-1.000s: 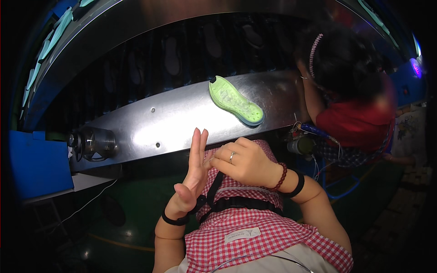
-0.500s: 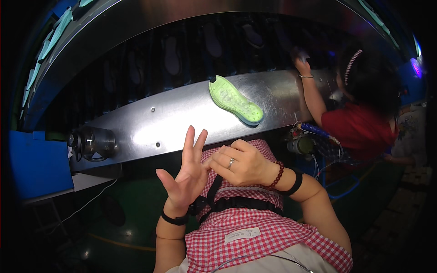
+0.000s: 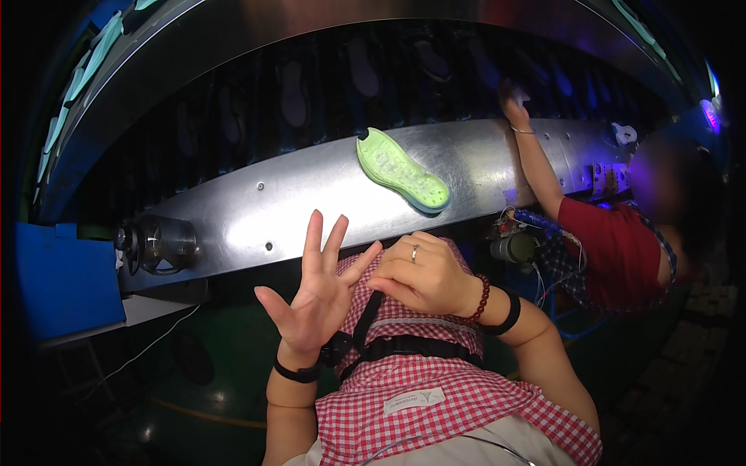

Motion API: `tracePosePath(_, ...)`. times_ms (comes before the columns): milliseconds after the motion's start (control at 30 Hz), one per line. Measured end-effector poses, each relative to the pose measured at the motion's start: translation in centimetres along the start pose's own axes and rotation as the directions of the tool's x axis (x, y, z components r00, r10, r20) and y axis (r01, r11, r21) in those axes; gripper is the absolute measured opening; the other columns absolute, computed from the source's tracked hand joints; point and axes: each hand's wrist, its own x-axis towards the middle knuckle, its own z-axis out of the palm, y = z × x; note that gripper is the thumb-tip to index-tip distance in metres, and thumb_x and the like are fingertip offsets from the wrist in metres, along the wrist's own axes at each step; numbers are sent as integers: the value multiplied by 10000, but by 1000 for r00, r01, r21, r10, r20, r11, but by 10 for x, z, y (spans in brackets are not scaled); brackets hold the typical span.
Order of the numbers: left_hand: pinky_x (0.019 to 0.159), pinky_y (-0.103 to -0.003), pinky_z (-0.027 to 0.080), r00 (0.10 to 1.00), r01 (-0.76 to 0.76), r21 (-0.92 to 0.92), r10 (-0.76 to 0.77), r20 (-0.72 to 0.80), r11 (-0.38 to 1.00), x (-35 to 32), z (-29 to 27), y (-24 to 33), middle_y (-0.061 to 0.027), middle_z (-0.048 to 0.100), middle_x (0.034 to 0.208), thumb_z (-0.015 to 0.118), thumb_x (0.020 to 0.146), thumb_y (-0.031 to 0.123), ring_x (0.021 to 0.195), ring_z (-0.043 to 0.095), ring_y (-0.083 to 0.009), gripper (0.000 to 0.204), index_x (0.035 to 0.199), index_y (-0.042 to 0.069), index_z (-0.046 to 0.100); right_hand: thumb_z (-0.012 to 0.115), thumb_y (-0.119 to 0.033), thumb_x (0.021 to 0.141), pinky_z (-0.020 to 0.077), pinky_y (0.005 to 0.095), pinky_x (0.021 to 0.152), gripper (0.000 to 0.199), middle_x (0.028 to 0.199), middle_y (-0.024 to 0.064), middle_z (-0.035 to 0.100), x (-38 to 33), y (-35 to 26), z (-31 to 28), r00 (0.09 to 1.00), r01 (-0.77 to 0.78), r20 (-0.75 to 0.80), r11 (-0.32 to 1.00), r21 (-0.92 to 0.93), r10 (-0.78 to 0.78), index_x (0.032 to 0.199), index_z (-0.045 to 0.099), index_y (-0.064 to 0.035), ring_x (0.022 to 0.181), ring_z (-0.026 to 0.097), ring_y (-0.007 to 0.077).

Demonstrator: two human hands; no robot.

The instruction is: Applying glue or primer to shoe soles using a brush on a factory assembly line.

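Observation:
My left hand [image 3: 312,303] is raised palm up over my lap, its fingers spread and nothing in it. Just to its right, my right hand [image 3: 429,278] is closed, thumb and fingertips pinched together near the left hand's fingers. Whatever the pinch may hold is too small or hidden to make out. Beyond both hands a light green shoe sole [image 3: 400,172] with a bluish edge lies at a slant on the metal ledge [image 3: 225,206]. Neither hand touches the sole.
Behind the ledge runs a dark conveyor with several dim soles [image 3: 295,95]. A dark see-through jug [image 3: 165,245] stands at the ledge's left end, beside a blue box [image 3: 66,279]. To the right, a co-worker in a red top [image 3: 610,256] reaches toward the conveyor. A cylindrical device [image 3: 513,247] hangs nearby.
My right hand has come away from my left hand's fingers, slightly to the right. My left hand has shifted a little left. The co-worker's head has moved right, uncovering more ledge. The sole stays put.

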Motion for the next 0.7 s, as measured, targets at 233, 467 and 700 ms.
tracePosePath(233,1024,-451,208,1000,27,231,-23,-18,973,-3,3,-2,-167,-39,1461,152,619,882,1222,332,-326,1125,1401,116,-106,625,-115,722,440,290,600,102,772,25,583,5,-2,7,999,-7,-33,1000,-30,6,815,612,-74,692,570,175)
tracePosePath(467,1034,-435,187,1000,22,401,-27,7,916,-5,4,-5,-176,-49,1459,128,613,883,1260,286,-314,1140,1396,91,-114,639,-101,668,435,274,606,158,803,14,593,3,-2,6,998,30,50,995,-90,-26,822,620,-72,720,573,157)
tracePosePath(700,1037,-436,181,999,38,443,-43,1,896,-5,4,-7,-182,-34,1459,129,625,874,1270,269,-315,1128,1396,86,-110,621,-116,677,417,252,589,130,793,10,597,2,-2,6,981,163,154,941,-297,-121,795,617,-62,730,580,134)
